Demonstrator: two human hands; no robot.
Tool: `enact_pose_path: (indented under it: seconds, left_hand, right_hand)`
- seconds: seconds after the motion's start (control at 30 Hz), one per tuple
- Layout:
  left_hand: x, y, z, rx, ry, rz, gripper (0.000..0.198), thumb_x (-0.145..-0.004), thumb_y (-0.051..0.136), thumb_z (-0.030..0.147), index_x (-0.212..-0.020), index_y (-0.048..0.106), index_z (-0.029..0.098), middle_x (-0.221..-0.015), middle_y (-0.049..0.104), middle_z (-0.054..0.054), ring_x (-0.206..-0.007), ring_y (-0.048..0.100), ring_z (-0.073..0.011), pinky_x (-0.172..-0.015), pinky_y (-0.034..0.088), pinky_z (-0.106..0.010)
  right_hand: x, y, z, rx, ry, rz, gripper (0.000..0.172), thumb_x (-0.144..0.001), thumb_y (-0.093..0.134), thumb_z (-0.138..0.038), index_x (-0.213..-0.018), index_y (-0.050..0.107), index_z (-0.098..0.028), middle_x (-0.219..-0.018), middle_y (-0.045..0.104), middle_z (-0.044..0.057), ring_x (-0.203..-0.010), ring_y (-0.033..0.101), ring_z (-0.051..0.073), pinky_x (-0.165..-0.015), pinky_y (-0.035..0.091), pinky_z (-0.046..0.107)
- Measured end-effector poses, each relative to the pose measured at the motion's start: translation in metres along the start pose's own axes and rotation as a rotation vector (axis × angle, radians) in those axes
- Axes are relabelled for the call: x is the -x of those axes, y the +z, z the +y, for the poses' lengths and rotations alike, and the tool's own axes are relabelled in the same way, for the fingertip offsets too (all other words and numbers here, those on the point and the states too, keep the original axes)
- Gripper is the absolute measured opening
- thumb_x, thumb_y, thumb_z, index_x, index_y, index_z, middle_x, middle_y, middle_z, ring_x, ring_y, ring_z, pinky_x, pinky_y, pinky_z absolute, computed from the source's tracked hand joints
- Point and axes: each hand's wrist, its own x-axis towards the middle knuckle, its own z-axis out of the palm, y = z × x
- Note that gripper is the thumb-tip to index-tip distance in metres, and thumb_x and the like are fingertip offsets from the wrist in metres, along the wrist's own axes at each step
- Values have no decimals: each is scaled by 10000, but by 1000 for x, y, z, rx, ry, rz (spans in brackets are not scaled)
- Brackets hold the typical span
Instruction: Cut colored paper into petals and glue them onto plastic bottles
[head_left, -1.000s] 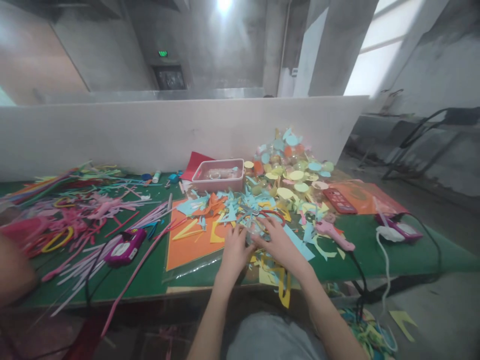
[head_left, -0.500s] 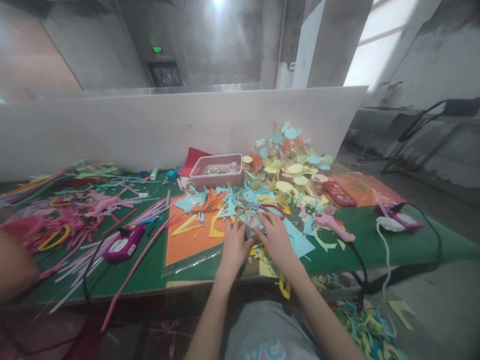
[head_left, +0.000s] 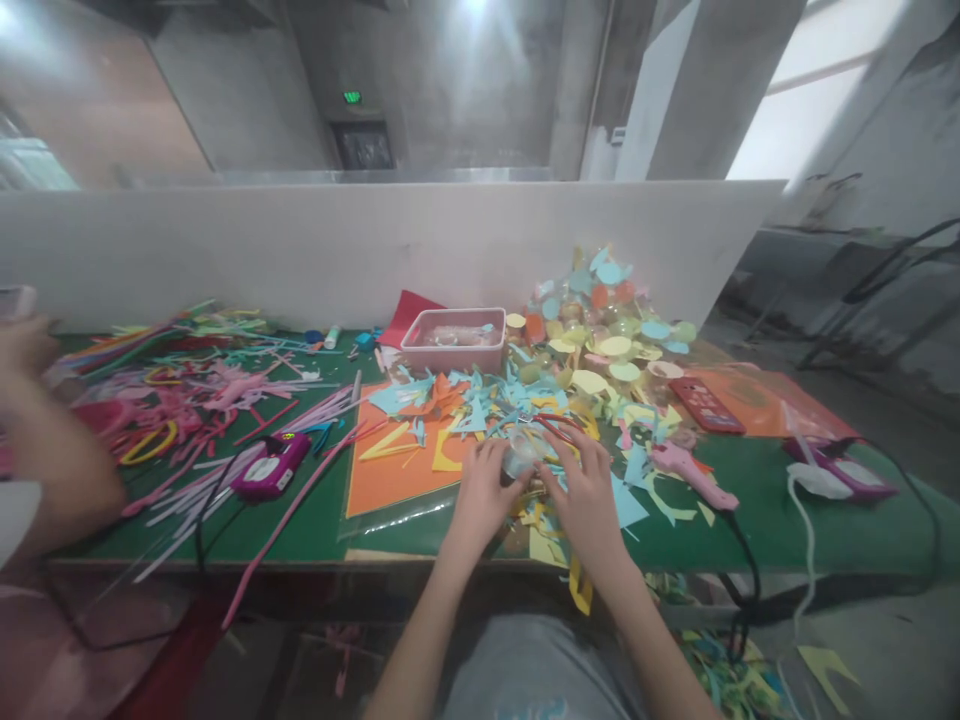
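Low over the table's front edge, my left hand (head_left: pixel 484 488) is closed around the side of a small, clear, round plastic piece (head_left: pixel 521 455) that looks like a little cup or half ball. My right hand (head_left: pixel 586 492) is just right of it, fingers spread and a little away from the piece. Beyond those fingers lie scissors with red handles (head_left: pixel 559 422), partly covered by my right hand. Blue and yellow paper scraps (head_left: pixel 544 540) lie beneath and around both hands. An orange sheet (head_left: pixel 397 480) in a clear sleeve is to the left.
A pink bin (head_left: pixel 454 355) stands at the back, beside a pile of paper discs and clear balls (head_left: pixel 611 325). On the right are a pink glue gun (head_left: pixel 694 475) and a red phone (head_left: pixel 706 405). Another person's arm (head_left: pixel 56 460) reaches in from the left, near pink strips.
My right hand has come away from the clear piece, its fingers now spread; my left hand keeps hold. The view has shifted left. The other person's arm shows more and is raised.
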Motion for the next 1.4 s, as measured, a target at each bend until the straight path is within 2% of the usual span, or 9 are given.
enact_pose_path:
  seconds: [0.1, 0.23, 0.33, 0.47, 0.63, 0.8, 1.2, 1.4]
  left_hand:
    - [2, 0, 0, 53, 28, -27, 330, -898, 667, 302, -1203, 577, 214, -1189, 626, -84, -1153, 534, -258, -1012, 465, -440]
    - [3, 1, -3, 87, 56, -21, 383, -906, 657, 288, -1273, 560, 233, -1242, 576, -90, -1192, 537, -244, -1045, 459, -423]
    - [2, 1, -2, 126, 74, -5, 394, -907, 652, 257, -1290, 559, 248, -1242, 527, -86, -1189, 550, -226, -1041, 471, -393]
    - [2, -2, 1, 185, 105, 10, 385, -915, 646, 259, -1289, 558, 254, -1236, 480, -80, -1186, 567, -205, -1037, 483, -357]
    - [5, -4, 3, 199, 141, 28, 391, -921, 644, 261, -1300, 547, 269, -1231, 472, -76, -1208, 561, -199, -1051, 480, -347]
    - [6, -6, 2, 197, 189, 33, 397, -933, 628, 278, -1321, 547, 274, -1221, 505, -80, -1199, 569, -207, -1039, 493, -351]
    - [6, -8, 5, 196, 133, -30, 409, -948, 601, 314, -1354, 548, 300, -1245, 519, -86, -1208, 569, -222, -1061, 481, -385]
    - [7, -7, 5, 189, 147, -81, 453, -953, 592, 299, -1398, 504, 308, -1285, 505, -86, -1249, 550, -220, -1088, 463, -379]
  right_hand:
    - [1, -5, -2, -18, -36, 20, 291, -990, 552, -245, -1265, 645, -240, -1281, 606, 129, -1206, 497, 291, -1033, 441, 477]
    - [2, -8, 3, -76, -45, -22, 207, -984, 564, -228, -1150, 685, -252, -1203, 686, 90, -1173, 520, 277, -1014, 452, 461]
    - [2, -9, 12, -140, -1, -54, 144, -980, 579, -253, -1062, 697, -248, -1066, 744, 64, -1064, 557, 276, -967, 465, 467]
    - [1, -11, 21, -295, 80, -70, 121, -969, 603, -309, -977, 709, -250, -977, 758, 49, -968, 583, 266, -896, 493, 441]
    - [1, -13, 23, -498, 221, -91, 128, -935, 641, -355, -928, 731, -264, -946, 750, 44, -957, 634, 247, -868, 520, 404]
    - [3, -13, 23, -564, 268, -103, 112, -900, 670, -340, -884, 747, -259, -923, 751, 44, -942, 659, 236, -882, 527, 400]
    - [3, -13, 22, -519, 306, -172, 228, -930, 604, -421, -891, 754, -254, -941, 745, 69, -957, 674, 251, -899, 551, 444]
    - [5, -12, 22, -445, 258, -193, 288, -922, 613, -465, -1063, 751, -255, -1143, 673, 100, -1135, 620, 259, -1002, 524, 450]
